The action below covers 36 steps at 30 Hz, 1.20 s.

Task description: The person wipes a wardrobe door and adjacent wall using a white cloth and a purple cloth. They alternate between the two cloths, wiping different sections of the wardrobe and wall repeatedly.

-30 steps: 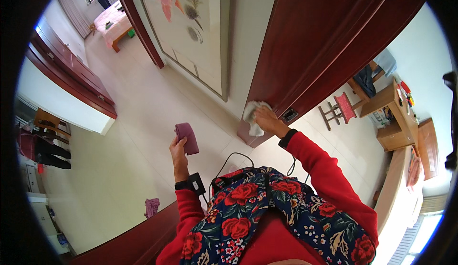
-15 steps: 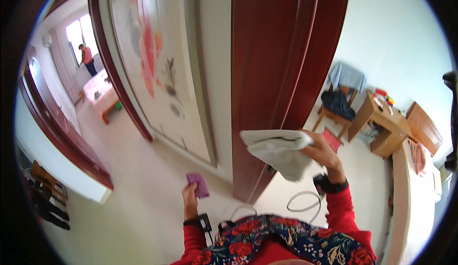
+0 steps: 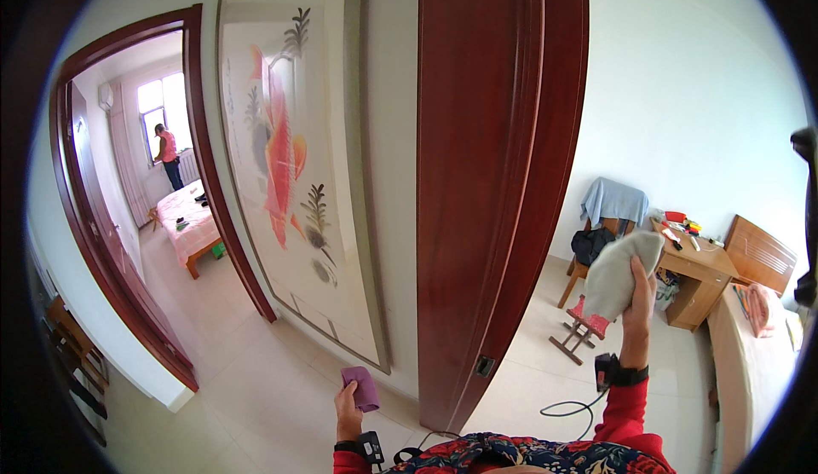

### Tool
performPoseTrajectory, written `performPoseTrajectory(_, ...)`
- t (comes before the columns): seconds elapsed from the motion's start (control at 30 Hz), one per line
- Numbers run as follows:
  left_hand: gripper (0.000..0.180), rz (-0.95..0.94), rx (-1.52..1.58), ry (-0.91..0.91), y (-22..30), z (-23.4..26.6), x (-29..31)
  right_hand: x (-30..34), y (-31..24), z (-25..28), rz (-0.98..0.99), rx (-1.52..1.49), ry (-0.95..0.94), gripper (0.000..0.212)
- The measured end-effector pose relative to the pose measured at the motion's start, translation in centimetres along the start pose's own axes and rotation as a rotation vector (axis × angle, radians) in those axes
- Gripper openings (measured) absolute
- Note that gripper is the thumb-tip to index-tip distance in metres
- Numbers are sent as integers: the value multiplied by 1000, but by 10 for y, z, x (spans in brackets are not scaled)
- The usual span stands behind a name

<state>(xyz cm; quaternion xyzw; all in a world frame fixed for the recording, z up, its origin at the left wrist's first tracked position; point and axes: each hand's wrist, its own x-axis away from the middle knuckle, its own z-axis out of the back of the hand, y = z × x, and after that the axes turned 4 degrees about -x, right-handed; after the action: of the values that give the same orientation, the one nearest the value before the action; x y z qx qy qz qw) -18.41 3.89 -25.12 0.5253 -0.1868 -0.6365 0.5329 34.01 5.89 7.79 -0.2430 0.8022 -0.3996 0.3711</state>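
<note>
My left hand (image 3: 347, 410), low in front of me, is closed on a folded purple cloth (image 3: 361, 389). Raised on the right side, my right hand (image 3: 639, 305) grips a folded pale grey cloth (image 3: 615, 276). The grey cloth is held up in the air, away from any surface. Between my two hands stands the dark red door frame (image 3: 477, 184), with a metal latch plate (image 3: 485, 365) low on its edge. Neither cloth touches the frame.
A framed fish picture (image 3: 281, 167) hangs on the wall at left. Through the left doorway, a person (image 3: 168, 154) stands by a window near a pink bed (image 3: 192, 227). In the right room are a chair (image 3: 579, 282), a red-topped stool (image 3: 588, 319), a desk (image 3: 694, 257) and a bed (image 3: 737, 346).
My right hand has moved right, off from beside the door frame, with the grey cloth. My left hand sits lower in view, still holding the purple cloth. My view has tilted upward.
</note>
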Motion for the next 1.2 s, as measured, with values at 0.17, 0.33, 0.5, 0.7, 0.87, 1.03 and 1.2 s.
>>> performPoseTrajectory(0.17,72,-32,-226,36,-2,2,13,-27,-63,-77,440,257,-9,46)
performPoseTrajectory(0.33,69,-12,-144,7,10,-7,14,-64,-156,-202,1744,740,-16,40)
performPoseTrajectory(0.5,69,406,423,-5,-3,-18,15,-70,-187,-325,1994,963,-99,26)
performPoseTrajectory(0.7,70,27,-173,-6,-14,-12,37,-60,-146,-335,1802,1112,-488,24)
performPoseTrajectory(0.87,69,34,-198,23,8,-3,33,-3,-44,-267,1692,1456,-618,44)
performPoseTrajectory(1.03,64,266,212,50,25,-4,19,62,56,-224,1445,1522,-982,49)
performPoseTrajectory(1.2,41,30,-203,77,18,0,29,110,140,-188,1190,1523,-1411,40)
